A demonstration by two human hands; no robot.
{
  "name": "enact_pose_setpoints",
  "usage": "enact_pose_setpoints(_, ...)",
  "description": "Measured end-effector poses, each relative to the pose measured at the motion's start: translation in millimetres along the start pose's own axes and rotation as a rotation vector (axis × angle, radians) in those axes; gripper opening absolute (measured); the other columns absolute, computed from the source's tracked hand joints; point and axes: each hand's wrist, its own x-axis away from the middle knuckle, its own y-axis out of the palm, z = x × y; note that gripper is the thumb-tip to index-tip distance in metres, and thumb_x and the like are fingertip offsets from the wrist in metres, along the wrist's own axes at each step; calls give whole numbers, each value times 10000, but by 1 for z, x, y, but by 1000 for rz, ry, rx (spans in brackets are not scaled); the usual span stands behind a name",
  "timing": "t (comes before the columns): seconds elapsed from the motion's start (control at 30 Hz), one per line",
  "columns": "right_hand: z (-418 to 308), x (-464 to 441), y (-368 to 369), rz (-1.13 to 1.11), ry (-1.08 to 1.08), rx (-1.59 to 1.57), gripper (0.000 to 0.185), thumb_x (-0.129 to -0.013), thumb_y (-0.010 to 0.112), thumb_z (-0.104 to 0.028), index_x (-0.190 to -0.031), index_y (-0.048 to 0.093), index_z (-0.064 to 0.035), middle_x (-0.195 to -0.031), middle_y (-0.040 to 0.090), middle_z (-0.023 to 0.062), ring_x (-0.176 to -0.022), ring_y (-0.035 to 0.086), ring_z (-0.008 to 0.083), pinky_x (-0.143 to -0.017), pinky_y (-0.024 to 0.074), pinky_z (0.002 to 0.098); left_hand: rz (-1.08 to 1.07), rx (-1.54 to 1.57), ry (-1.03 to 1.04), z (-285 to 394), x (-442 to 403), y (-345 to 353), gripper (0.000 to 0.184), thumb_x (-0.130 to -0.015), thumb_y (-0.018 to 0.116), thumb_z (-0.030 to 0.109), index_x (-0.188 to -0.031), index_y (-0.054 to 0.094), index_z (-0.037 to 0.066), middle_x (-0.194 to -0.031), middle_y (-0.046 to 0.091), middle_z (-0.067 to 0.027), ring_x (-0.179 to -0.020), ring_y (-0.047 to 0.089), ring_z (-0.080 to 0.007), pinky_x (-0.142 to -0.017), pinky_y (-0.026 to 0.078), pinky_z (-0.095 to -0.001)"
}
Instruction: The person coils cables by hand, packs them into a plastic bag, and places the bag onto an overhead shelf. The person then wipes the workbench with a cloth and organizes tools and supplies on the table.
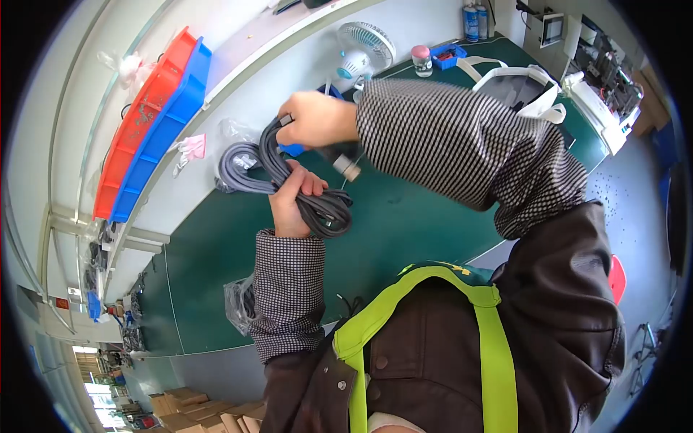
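A coiled dark grey cable [325,211] is held up over the green table, with a lighter grey coil [234,167] beside it at the left. My left hand [294,200] wraps its fingers round the middle of the dark coil from below. Above it, my right hand [317,120] is closed on the upper loop of the same cable. A connector end [346,167] hangs just below my right wrist, slightly blurred. Part of the lighter coil is hidden behind the dark cable and my left hand.
The green table [404,224] holds a fan [361,50], a pink-lidded jar [421,61], a small blue tray [447,56], a white bag [538,90] and a plastic-wrapped bundle [240,304]. Red [144,119] and blue bins [160,130] stand along the shelf at the left.
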Motion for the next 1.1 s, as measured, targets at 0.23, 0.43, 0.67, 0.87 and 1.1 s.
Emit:
enact_pose_setpoints(0.23, 11, 2, 41, 275, 6, -282, 325, -650, 579, -169, -897, 609, 40, -781, 637, 161, -686, 601, 275, -665, 495, 316, 8, 2, 8, 5, 14, 10, 147, -852, 493, 117, -974, 479, 37, -668, 497, -30, -575, 481, -132, -607, 425, -246)
enact_pose_setpoints(0.43, 11, -3, 45, 320, 51, -278, 334, -633, 596, -139, -924, 614, 26, -839, 636, 170, -735, 603, 285, -705, 493, 323, 193, -384, -22, 1, 14, 4, 303, -871, 518, 203, -1104, 463, 16, -798, 552, -48, -650, 508, -119, -596, 428, -221)
enact_pose_setpoints(0.67, -7, 4, 64, 531, 197, -336, 285, -663, 562, -79, -925, 589, 32, -838, 616, 150, -765, 586, 253, -713, 490, 308, 284, -297, -50, 3, 15, 33, 371, -835, 577, 192, -1123, 459, -11, -930, 581, -112, -687, 560, -155, -643, 482, -251)
enact_pose_setpoints(0.87, -2, 2, 61, 534, 6, -408, 317, -662, 567, -99, -958, 589, 15, -879, 607, 148, -786, 578, 265, -732, 485, 314, 87, -218, -192, 26, 18, 24, 292, -808, 559, 119, -1051, 471, -19, -841, 576, -112, -648, 560, -156, -570, 468, -230)
enact_pose_setpoints(1.1, 10, -16, 17, 30, -195, -24, 436, -654, 624, -172, -1047, 546, -1, -887, 604, 134, -776, 579, 255, -708, 487, 310, -10, -305, -250, 26, 18, -17, 214, -813, 534, 107, -994, 481, 6, -738, 565, -94, -625, 542, -145, -545, 453, -241)
